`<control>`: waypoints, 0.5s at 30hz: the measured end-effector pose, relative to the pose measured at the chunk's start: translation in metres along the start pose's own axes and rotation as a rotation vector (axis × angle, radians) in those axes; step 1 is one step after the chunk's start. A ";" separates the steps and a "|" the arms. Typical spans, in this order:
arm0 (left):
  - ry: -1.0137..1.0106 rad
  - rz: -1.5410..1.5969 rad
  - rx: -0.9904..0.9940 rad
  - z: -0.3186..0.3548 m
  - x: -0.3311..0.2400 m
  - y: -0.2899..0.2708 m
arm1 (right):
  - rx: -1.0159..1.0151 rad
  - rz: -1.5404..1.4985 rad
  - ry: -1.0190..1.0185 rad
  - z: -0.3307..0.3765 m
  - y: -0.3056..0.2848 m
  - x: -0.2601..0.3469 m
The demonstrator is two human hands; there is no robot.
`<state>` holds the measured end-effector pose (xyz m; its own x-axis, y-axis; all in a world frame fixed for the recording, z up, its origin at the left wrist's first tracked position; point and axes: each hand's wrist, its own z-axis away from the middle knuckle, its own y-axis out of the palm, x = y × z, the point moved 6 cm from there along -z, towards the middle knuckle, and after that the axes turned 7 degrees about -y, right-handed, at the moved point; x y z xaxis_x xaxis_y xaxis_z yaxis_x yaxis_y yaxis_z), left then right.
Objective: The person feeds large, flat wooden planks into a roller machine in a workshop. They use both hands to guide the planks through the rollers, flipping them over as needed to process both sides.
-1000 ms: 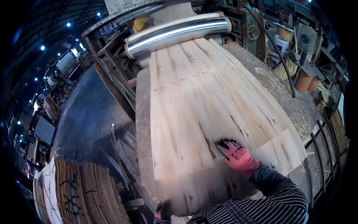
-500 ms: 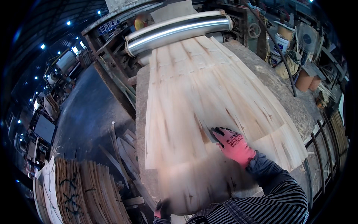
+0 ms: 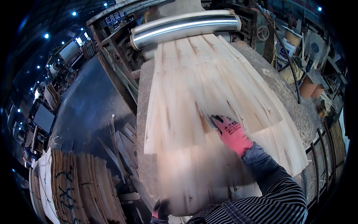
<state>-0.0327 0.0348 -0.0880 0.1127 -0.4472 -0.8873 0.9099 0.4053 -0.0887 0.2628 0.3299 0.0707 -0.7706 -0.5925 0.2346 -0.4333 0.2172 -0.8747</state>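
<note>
The right hand (image 3: 232, 133) lies flat and open on the thin wood sheet (image 3: 201, 93). The left hand (image 3: 161, 210) pinches the near edge. The sheet could crack or slide off the table (image 3: 143, 112) if pulled hard.

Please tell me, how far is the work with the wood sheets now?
Done: a veneer sheet has come off the steel roller onto the table. In hand: the right hand presses on it; the left hand is at the near edge. Left: it lies unstacked; a stack stands beside.
</note>
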 end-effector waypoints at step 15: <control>-0.198 0.043 0.355 0.012 -0.067 0.005 | 0.457 -0.494 -0.238 0.112 0.016 0.062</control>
<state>-0.0310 0.0576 -0.0233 0.1965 -0.5949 -0.7794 0.9801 0.1415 0.1390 0.2605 0.2099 0.0236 -0.3887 -0.7025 0.5962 -0.4264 -0.4365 -0.7923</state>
